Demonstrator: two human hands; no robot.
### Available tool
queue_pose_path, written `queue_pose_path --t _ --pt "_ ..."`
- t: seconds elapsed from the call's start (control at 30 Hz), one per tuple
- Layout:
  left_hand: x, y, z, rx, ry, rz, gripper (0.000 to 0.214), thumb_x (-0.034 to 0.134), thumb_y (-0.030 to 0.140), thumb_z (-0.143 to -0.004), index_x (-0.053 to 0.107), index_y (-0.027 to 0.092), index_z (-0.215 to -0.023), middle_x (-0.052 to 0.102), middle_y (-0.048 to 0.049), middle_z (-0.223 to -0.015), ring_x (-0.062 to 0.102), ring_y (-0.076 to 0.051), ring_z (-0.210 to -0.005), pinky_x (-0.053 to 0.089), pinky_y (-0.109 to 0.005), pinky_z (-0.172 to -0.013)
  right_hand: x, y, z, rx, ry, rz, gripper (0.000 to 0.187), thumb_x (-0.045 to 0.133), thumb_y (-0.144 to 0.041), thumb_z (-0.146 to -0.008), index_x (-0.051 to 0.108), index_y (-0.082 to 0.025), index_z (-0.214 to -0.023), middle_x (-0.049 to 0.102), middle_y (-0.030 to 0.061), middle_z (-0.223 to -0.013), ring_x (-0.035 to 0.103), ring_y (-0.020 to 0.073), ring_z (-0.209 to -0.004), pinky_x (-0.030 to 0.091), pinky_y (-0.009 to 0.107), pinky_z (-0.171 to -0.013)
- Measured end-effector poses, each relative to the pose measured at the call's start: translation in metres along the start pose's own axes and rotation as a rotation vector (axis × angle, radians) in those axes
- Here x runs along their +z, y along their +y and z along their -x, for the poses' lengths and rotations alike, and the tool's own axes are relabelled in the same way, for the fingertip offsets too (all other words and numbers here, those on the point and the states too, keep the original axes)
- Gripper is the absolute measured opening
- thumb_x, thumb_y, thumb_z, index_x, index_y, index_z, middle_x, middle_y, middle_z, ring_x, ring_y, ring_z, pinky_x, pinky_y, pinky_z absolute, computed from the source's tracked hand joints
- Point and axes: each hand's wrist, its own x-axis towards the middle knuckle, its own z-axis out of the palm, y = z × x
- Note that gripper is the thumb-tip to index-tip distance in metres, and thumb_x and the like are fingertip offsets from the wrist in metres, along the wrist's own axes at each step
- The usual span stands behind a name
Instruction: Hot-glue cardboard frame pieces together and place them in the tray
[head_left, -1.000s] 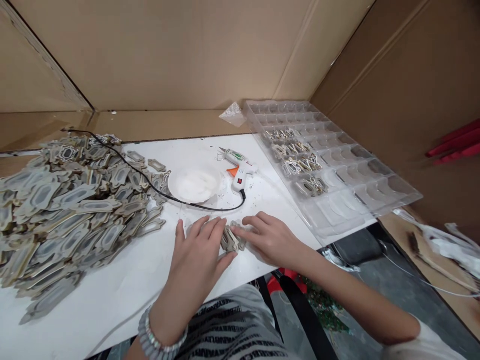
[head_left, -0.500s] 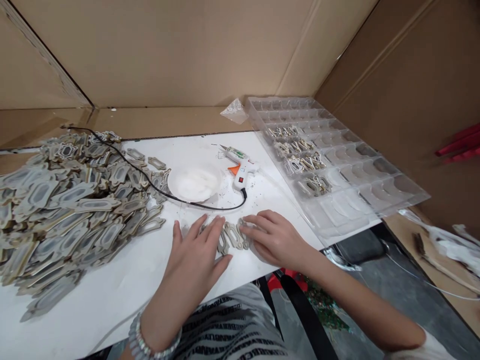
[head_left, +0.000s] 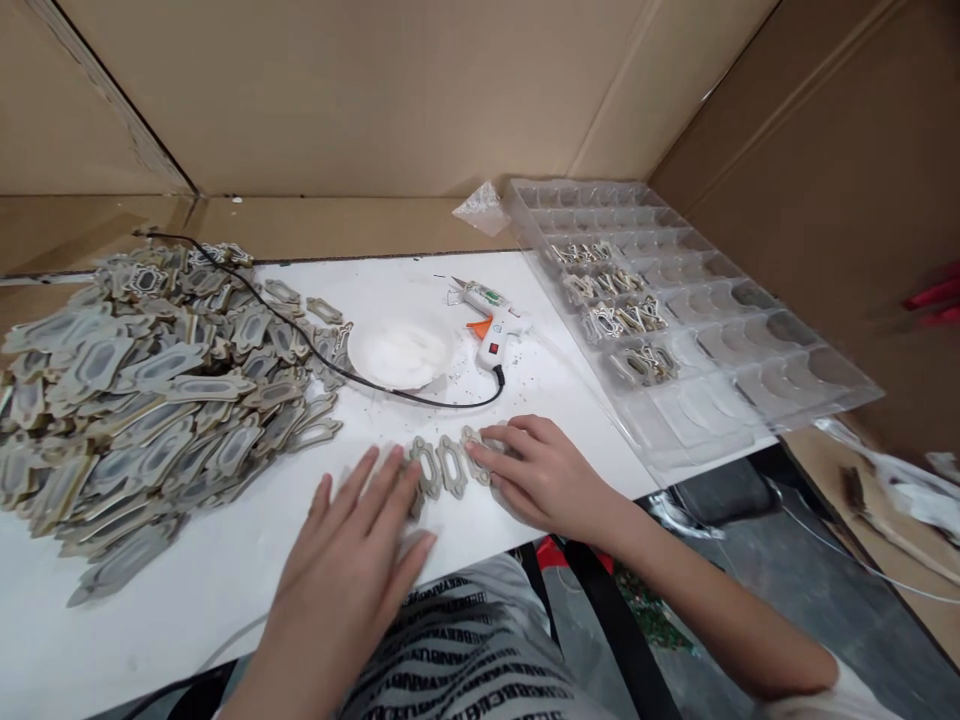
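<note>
Several flat grey frame-shaped pieces [head_left: 451, 467] with long oval openings stand side by side in a short row on the white tabletop. My left hand [head_left: 352, 540] lies flat at the row's left end, fingers spread, its fingertips beside or over the leftmost piece. On the other end rests my right hand [head_left: 541, 470], its fingers stretched out and touching the rightmost piece [head_left: 475, 455], which they partly cover. Neither hand grips anything. A large heap of similar pieces [head_left: 161, 385] spreads over the table's left side.
Behind the row are a white dish [head_left: 401, 348] and a white glue gun [head_left: 495, 340] with an orange trigger; its black cable [head_left: 300, 335] crosses the heap. A clear compartment tray [head_left: 697, 390] at the right holds pieces in some compartments. Cardboard walls [head_left: 405, 100] enclose the back.
My left hand has drawn back to the left and toward me, uncovering more of the row. The right hand stays at the row's right end. The view has shifted slightly.
</note>
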Motion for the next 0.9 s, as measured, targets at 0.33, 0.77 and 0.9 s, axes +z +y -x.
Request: queue_pose_path --t 0.33,0.77,0.9 --pt "0.014 0.021 -0.004 0.185 0.031 -0.095 0.054 0.041 0.047 -0.099 0.052 0.014 -0.140 0.052 -0.0125 -0.147 0.049 -0.034 -0.133 0.036 -0.050 -0.109 -0.002 0.004 0.008 0.121 0.020 0.009 0.049 0.061 -0.046 -0.092 0.060 -0.012 -0.127 0.069 0.0171 -0.118 0.059 0.0311 -0.105 0.052 0.048 -0.087" --pt "-0.035 -0.052 0.049 -0.272 0.267 0.072 0.043 0.053 0.032 -0.094 0.052 0.028 -0.137 0.060 -0.0036 -0.136 0.056 -0.029 -0.124 0.038 -0.047 -0.112 -0.014 0.015 0.013 0.209 0.016 0.015 0.027 0.058 -0.022 -0.093 0.064 -0.014 -0.118 0.071 0.0130 -0.103 0.068 0.0263 -0.089 0.056 0.041 -0.075" --pt "-0.036 -0.060 0.060 -0.321 0.264 0.016 0.029 0.052 0.031 -0.095 0.062 0.027 -0.122 0.068 -0.0033 -0.117 0.063 -0.027 -0.105 0.045 -0.044 -0.099 -0.007 0.014 0.007 0.284 0.102 -0.019 0.025 0.056 -0.019 -0.094 0.065 -0.011 -0.116 0.070 0.0108 -0.095 0.067 0.0193 -0.070 0.057 0.033 -0.063"
